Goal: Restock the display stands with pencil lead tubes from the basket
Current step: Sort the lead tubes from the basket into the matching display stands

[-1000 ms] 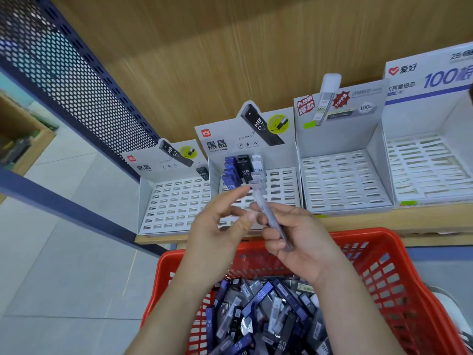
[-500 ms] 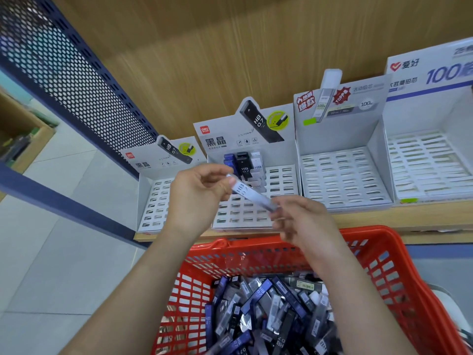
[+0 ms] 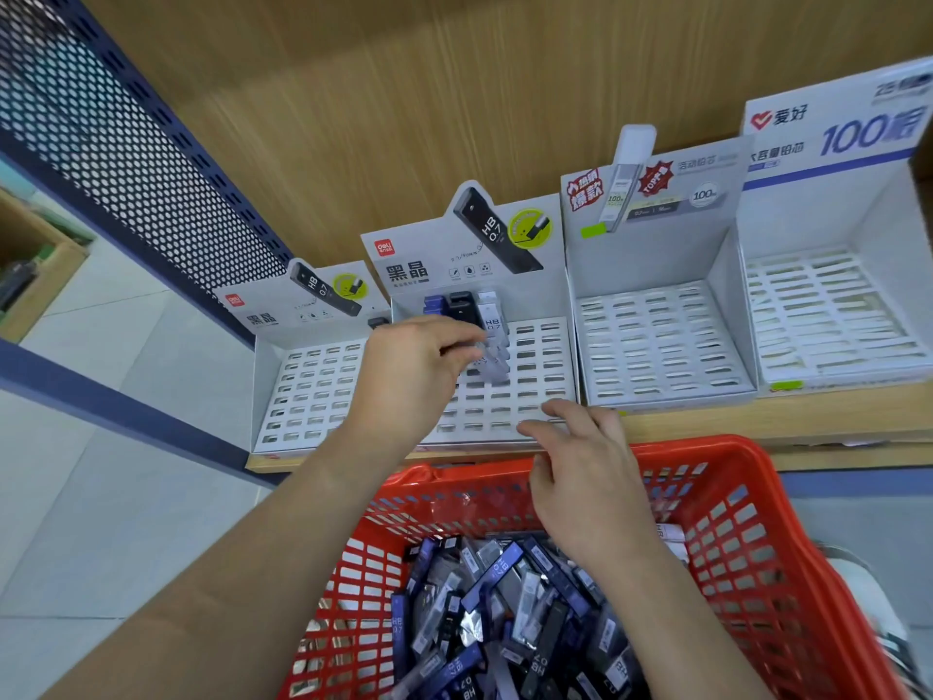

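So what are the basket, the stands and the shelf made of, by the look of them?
Basket: red moulded plastic, slightly glossy, with slotted lattice walls and a rounded rim.
Stands: most likely printed cardboard, matte white-grey, with folded walls and die-cut slots.
Shelf: solid wood or wood-look laminate, matte, with straight grain lines; I can't tell which.

Pale tube: blurred, tilted, pinched in left fingers over the slots of stand 2. Just behind those fingers, upright tubes in its back row: blue, black, white "HB 0.7". Stand 1 left of the fingers, stand 3 and stand 4 right, all white and slotted. Red basket under right fingers, heaped with loose tubes.
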Action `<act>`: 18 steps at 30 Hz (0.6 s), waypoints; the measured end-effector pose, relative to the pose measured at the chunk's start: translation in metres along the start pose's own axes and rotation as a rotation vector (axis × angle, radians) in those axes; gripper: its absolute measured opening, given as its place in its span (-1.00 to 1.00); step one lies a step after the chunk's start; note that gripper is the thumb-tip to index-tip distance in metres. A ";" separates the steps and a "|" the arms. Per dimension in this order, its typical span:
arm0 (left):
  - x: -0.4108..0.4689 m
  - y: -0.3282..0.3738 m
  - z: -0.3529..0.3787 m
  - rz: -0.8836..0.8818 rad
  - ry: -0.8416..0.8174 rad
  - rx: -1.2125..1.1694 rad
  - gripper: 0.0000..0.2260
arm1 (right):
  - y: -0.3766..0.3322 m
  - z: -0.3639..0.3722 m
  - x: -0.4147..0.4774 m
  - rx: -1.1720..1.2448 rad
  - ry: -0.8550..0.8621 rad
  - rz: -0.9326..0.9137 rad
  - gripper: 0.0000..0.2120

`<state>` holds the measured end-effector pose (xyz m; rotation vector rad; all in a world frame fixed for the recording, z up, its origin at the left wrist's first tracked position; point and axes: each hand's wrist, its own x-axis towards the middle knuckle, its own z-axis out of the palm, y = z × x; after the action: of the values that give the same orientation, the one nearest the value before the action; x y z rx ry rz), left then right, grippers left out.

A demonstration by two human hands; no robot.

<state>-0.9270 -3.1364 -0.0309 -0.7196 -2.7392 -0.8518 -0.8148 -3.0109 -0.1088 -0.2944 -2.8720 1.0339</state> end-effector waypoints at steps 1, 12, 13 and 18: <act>0.002 -0.001 0.001 0.059 -0.026 0.038 -0.86 | 0.001 0.001 0.000 -0.011 0.012 -0.006 -0.62; 0.014 -0.012 0.016 0.100 -0.017 0.131 -0.81 | -0.001 0.006 -0.007 -0.048 -0.038 -0.016 -0.58; 0.016 -0.013 0.017 0.094 -0.019 0.155 -0.80 | -0.001 0.007 -0.007 -0.052 -0.044 -0.019 -0.58; 0.023 -0.012 0.022 0.136 -0.053 0.190 -0.80 | 0.001 0.009 -0.006 -0.059 -0.004 -0.031 -0.59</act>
<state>-0.9534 -3.1236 -0.0475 -0.8873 -2.7310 -0.5427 -0.8095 -3.0167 -0.1167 -0.2504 -2.9045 0.9474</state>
